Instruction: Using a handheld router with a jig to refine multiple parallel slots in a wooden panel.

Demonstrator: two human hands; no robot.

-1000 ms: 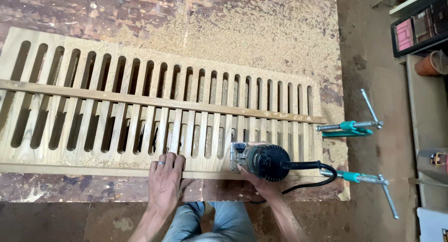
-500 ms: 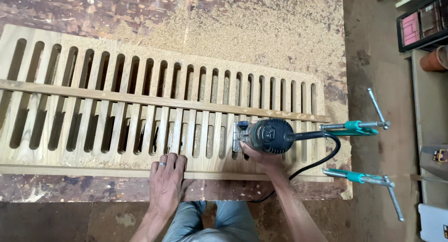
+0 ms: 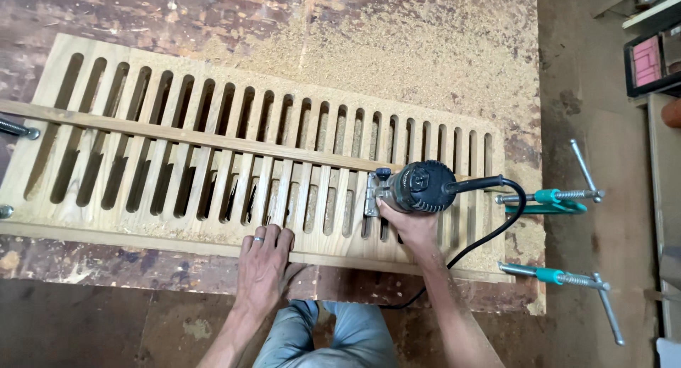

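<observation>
Below, round black router (image 3: 420,186) on slotted wood panel (image 3: 213,155)

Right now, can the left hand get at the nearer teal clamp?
Probably not without shifting: the left hand lies flat on the slotted panel, and the right hand with the router sits between it and the clamp.

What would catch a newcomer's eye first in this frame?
The long slotted wooden panel spans the sawdust-strewn workbench. Toward its right end, the right hand grips a dark handheld router; the left hand lies flat on the near edge. Two teal-handled clamps sit at the right.
</observation>
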